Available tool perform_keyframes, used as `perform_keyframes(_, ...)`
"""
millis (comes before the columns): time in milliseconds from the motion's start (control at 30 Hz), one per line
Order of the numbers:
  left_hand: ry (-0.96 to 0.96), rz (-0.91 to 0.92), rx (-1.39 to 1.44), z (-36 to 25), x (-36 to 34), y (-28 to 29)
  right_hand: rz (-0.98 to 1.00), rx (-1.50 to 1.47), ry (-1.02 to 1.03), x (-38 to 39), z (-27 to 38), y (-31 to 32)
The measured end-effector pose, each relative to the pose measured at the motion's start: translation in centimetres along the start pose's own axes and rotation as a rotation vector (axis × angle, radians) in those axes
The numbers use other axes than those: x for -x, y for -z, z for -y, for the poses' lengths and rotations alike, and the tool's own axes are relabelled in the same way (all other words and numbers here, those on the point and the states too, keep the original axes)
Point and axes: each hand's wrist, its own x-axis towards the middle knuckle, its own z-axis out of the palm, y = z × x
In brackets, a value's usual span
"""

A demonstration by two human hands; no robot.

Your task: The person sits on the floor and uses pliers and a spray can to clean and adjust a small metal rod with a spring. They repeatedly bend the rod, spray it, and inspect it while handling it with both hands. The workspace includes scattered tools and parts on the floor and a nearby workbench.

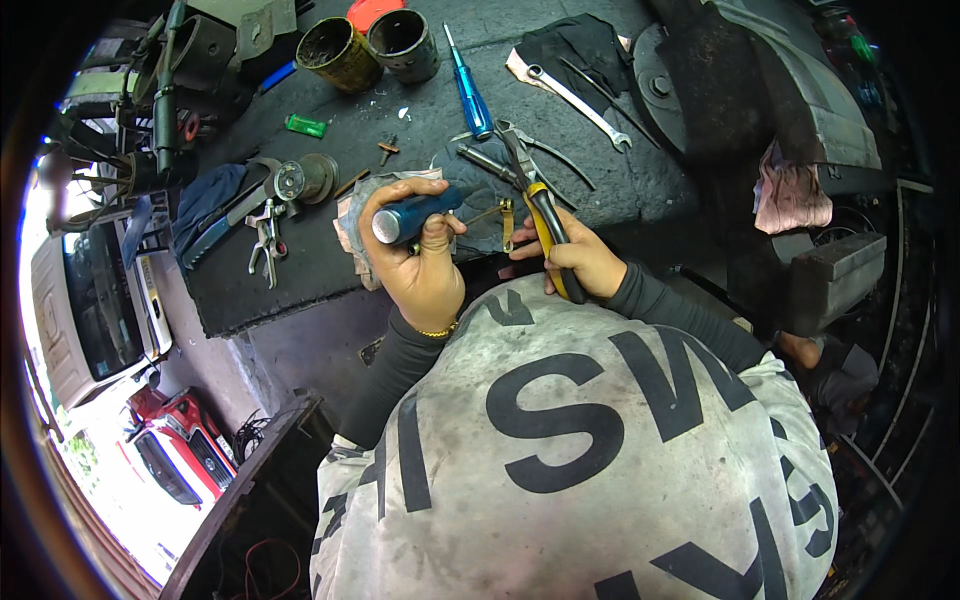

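My left hand (418, 262) is wrapped round a dark blue cylinder (412, 216) with a pale, speckled round end; its exact kind is unclear. A thin rod runs from near its fingers toward a small brass-coloured piece (507, 226) close to my right fingers. My right hand (583, 258) grips pliers with yellow and black handles (545, 222), their jaws pointing away from me. Just beyond the hands lie a dark metal rod-like tool (487, 163) and another pair of pliers (550, 152). A stained cloth (352, 222) lies under and beside my left hand.
The dark bench (340, 150) carries a blue screwdriver (470, 98), a combination wrench (580, 108) on cloth, two cans (340, 55), a green lighter (305, 126), a hammer (235, 208) and a metal fitting (308, 180). A grey vise-like block (840, 275) stands right.
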Motion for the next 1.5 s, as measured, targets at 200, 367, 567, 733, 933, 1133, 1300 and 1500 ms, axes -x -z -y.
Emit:
perform_keyframes(200, 0.034, 0.046, 0.018, -0.5, 0.4, -1.0, -0.020, -0.053, 0.076, 0.2, -0.2, -0.3)
perform_keyframes(367, -0.020, 0.104, 0.025, -0.3, 1.1, -1.3, -0.079, -0.106, 0.141, 0.8, -0.3, 0.5)
perform_keyframes(567, -0.086, 0.183, -0.077, -0.3, 1.3, -1.1, -0.072, -0.070, 0.161, 1.1, -0.5, 1.0)
perform_keyframes(733, -0.120, 0.367, -0.234, -0.6, 0.0, -0.3, -0.071, -0.082, 0.183, 0.9, -0.3, 1.1)
perform_keyframes(933, -0.105, 0.418, -0.190, -0.4, 0.0, -0.3, -0.079, -0.059, 0.198, 0.7, -0.2, 1.4)
perform_keyframes(1133, -0.150, 0.472, -0.177, 0.1, -0.4, -0.2, -0.068, -0.059, 0.227, 0.6, 0.0, 1.6)
perform_keyframes(1300, -0.132, 0.533, -0.171, -0.2, -0.8, -0.3, -0.078, -0.051, 0.235, 0.6, 0.3, 1.6)
perform_keyframes(1500, -0.156, 0.568, -0.185, 0.1, -1.2, 0.2, -0.082, -0.046, 0.260, 0.6, 0.3, 1.8)
